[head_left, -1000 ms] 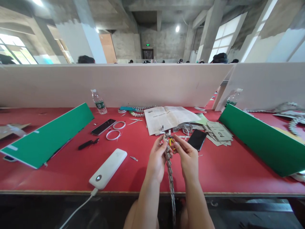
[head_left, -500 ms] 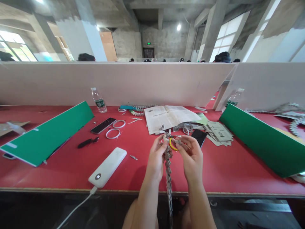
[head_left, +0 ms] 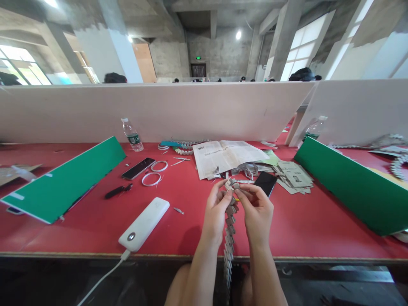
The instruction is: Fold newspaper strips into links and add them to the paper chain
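Note:
A long chain of folded paper links [head_left: 228, 242] hangs from my fingers down past the table's front edge. My left hand [head_left: 217, 207] is closed around its upper end. My right hand [head_left: 256, 208] pinches a small folded paper piece [head_left: 236, 185] against the top of the chain. A bit of something yellow [head_left: 237, 199] shows between the hands, mostly hidden by the right fingers. Just beyond lie a sheet of printed paper [head_left: 228, 155] and a dark phone [head_left: 265, 182].
On the red table [head_left: 153, 229] stand a white power bank [head_left: 145, 223], another phone [head_left: 138, 168], tape rolls [head_left: 151, 179], scissors [head_left: 180, 160] and a water bottle [head_left: 132, 135]. Cut paper pieces [head_left: 295, 176] lie at right. Green boards [head_left: 350, 187] flank both sides; a pale partition [head_left: 153, 112] closes the back.
My hands have moved slightly right and the chain's top is turned. The yellow loop, plainly visible before, is now mostly covered. The paper piece in my right hand now meets the chain.

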`<action>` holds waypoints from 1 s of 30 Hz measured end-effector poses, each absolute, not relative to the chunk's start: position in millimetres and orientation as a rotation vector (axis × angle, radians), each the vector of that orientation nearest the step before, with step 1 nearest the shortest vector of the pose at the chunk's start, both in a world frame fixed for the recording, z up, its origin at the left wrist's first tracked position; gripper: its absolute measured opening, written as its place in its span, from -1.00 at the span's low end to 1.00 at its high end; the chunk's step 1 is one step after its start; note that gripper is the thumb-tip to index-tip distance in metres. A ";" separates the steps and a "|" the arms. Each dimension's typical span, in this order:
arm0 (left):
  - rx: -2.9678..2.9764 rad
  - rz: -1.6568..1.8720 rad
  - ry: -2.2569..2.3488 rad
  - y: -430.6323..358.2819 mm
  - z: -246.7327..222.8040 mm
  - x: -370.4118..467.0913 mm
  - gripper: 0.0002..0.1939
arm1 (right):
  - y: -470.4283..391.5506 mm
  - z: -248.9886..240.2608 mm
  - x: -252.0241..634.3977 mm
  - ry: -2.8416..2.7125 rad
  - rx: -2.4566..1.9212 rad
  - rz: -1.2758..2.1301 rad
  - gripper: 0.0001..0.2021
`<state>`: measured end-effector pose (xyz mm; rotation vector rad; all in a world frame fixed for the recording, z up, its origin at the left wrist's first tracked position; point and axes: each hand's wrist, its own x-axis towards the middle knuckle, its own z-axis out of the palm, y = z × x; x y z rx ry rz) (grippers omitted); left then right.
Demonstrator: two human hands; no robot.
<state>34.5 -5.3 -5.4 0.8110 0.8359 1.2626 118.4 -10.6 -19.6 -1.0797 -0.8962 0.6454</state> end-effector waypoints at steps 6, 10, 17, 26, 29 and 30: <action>0.810 1.274 0.808 -4.6 -3.6 32.7 -0.62 | -10.0 -20.1 121.4 -0.947 -1.106 0.648 -0.87; 0.872 1.264 0.774 -4.9 -2.6 28.7 -0.65 | -9.9 -21.5 124.3 -0.977 -1.119 0.636 -0.88; 1.000 1.185 0.794 -4.5 0.0 23.7 -0.61 | -12.5 -19.6 128.6 -1.055 -1.145 0.541 -0.89; 1.099 1.111 0.826 -3.4 -2.0 23.0 -0.63 | -16.9 -15.5 130.9 -1.070 -1.192 0.547 -0.90; 1.099 1.089 0.824 -3.7 -1.3 20.9 -0.62 | -16.7 -15.6 130.4 -1.081 -1.192 0.553 -0.88; 1.092 1.086 0.825 -3.7 -1.1 20.2 -0.61 | -16.3 -16.0 130.6 -1.107 -1.189 0.551 -0.86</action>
